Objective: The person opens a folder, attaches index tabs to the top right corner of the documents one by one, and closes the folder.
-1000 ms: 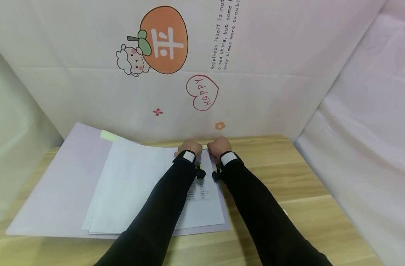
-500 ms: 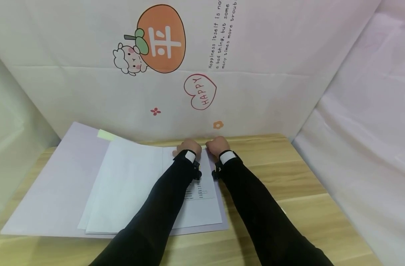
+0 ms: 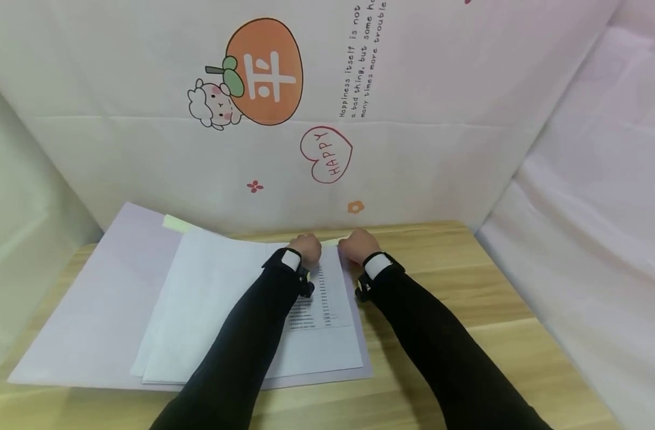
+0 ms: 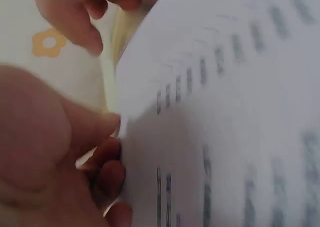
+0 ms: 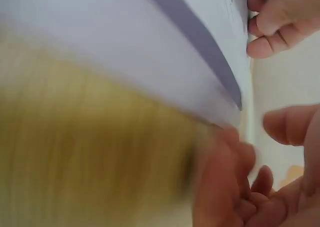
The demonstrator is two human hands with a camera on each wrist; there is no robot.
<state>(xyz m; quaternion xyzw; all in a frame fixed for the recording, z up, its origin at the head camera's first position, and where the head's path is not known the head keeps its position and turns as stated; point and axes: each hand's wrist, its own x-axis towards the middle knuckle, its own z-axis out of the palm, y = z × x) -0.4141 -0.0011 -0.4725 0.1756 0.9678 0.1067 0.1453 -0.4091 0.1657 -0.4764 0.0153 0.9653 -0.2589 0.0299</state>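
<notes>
An open lilac folder point(image 3: 85, 310) lies on the table with white sheets point(image 3: 198, 310) on it. On its right side is a printed sheet point(image 3: 327, 340) with rows of small text. My left hand point(image 3: 306, 249) pinches the top edge of the printed sheet; in the left wrist view thumb and fingertips point(image 4: 112, 124) meet at that edge. My right hand point(image 3: 358, 245) is at the folder's top right corner. In the right wrist view its thumb stands apart from the fingers, which are right at the corner. A pale green strip point(image 3: 331, 242) shows between both hands.
Another pale green strip point(image 3: 176, 223) sticks out at the top of the left sheets. The wooden table point(image 3: 446, 286) extends to the right, in front and behind. White cloth point(image 3: 424, 167) with printed drawings hangs at the back, and plain cloth point(image 3: 602, 239) hangs at the sides.
My hands have moved apart, the left one leftward and the right one rightward. More of the pale strip and of the printed text now shows. The folder lies as before.
</notes>
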